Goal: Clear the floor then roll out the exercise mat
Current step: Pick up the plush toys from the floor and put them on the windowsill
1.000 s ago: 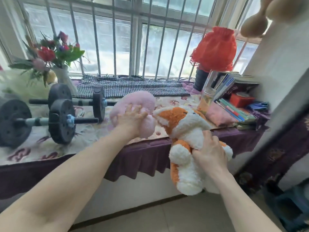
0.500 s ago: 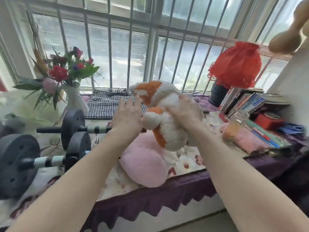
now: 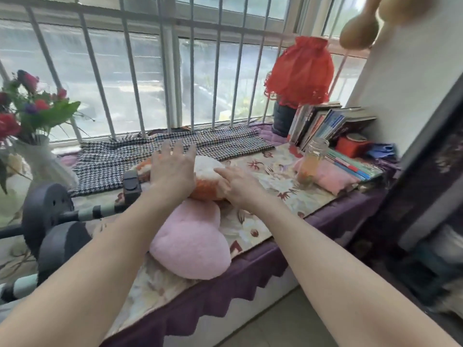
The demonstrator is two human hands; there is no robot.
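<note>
Right now both hands are on the orange-and-white plush toy (image 3: 209,176), which lies on its side on the window ledge (image 3: 270,249), just behind the pink plush cushion (image 3: 190,246) and touching it. The left hand (image 3: 172,171) lies flat on the toy's left part, fingers spread and reaching toward the checked cloth (image 3: 160,156); it presses down, not gripping. The right hand (image 3: 239,187) rests against the toy's right flank, fingers loosely extended along the fur, not closed around anything that I can see.

The toy's long axis runs roughly left to right across the ledge, so each hand covers one end, and neither is clearly nearer. I would judge the toy as good as set down, with letting go the only step left here. The dumbbells (image 3: 50,216) sit just to its left, one collar almost at the left wrist.

No exercise mat is in view; only a strip of bare floor (image 3: 283,324) shows below the ledge, between the arms.
</note>
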